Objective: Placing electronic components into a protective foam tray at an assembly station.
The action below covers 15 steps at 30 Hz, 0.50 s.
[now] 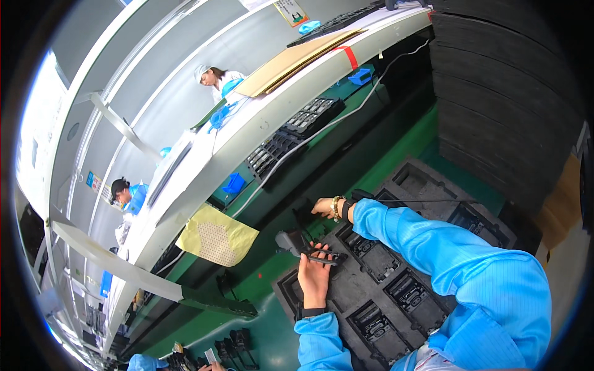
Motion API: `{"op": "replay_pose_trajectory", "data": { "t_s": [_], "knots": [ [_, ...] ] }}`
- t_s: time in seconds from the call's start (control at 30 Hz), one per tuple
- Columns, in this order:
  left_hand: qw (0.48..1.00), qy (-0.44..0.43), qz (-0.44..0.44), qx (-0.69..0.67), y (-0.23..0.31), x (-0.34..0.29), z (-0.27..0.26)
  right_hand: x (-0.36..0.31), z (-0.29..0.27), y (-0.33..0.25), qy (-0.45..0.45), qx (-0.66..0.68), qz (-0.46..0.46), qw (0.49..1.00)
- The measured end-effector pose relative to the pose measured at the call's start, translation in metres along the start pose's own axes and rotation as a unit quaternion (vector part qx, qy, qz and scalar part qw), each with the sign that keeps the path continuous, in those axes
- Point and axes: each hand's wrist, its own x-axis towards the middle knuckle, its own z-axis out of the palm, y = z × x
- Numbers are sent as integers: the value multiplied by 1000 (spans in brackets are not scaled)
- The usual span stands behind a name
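Note:
My left hand [314, 277] is palm up, fingers curled round a dark grey boxy part with a flat black plate [291, 242]. It is over the near left edge of a dark grey foam tray [337, 298]. Black framed parts [410, 290] sit in several of the tray's compartments. Farther off, my right hand [324, 207] reaches past the tray's far left edge. Its fingers are bent together beside a black object [303, 214] in the shadow; whether they grip it is hard to make out.
A tall stack of dark foam trays [495, 93] rises at the right. Along the left runs a long white workbench [278, 114], with a yellow dotted sheet [216, 238] at its near side. A grey cable [334, 127] hangs below its edge. Co-workers [216, 80] sit beyond.

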Motion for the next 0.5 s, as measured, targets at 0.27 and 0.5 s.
{"op": "replay_pose_trajectory", "data": {
  "t_s": [0.27, 0.5],
  "knots": [
    [997, 58, 48, 29, -5, 3, 3, -120, 0, -5, -98, -168, -436, 879],
    [992, 55, 63, 99, -11, 2, 13, -208, -7, 22, 22, -417, -497, 761]
  ]
}}
